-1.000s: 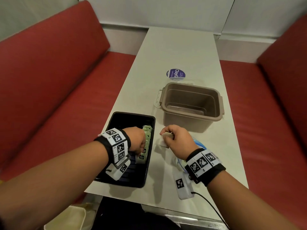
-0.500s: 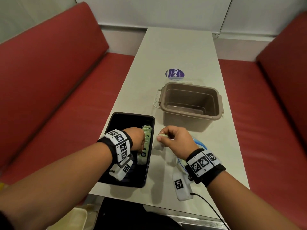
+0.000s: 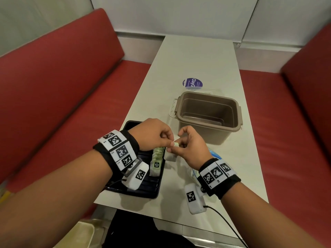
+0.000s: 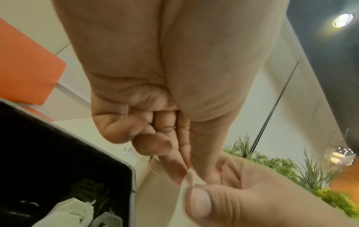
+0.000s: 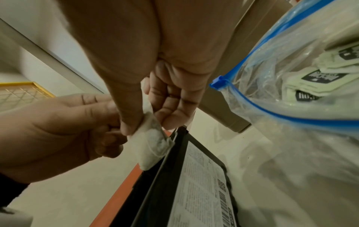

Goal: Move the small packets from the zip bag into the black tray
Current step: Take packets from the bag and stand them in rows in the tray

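White small packet pinched between thumb and fingers of the right hand, above the right rim of the black tray; left hand fingertips also nip it. Green-labelled packets line the tray; zip bag lies beside it.

The head camera looks down from above the black tray, facing forward along the table. Each wrist camera sits very near its own fingers, just beside the tray, and looks upward along the palm. All three views share the tray's rim and the meeting fingertips.
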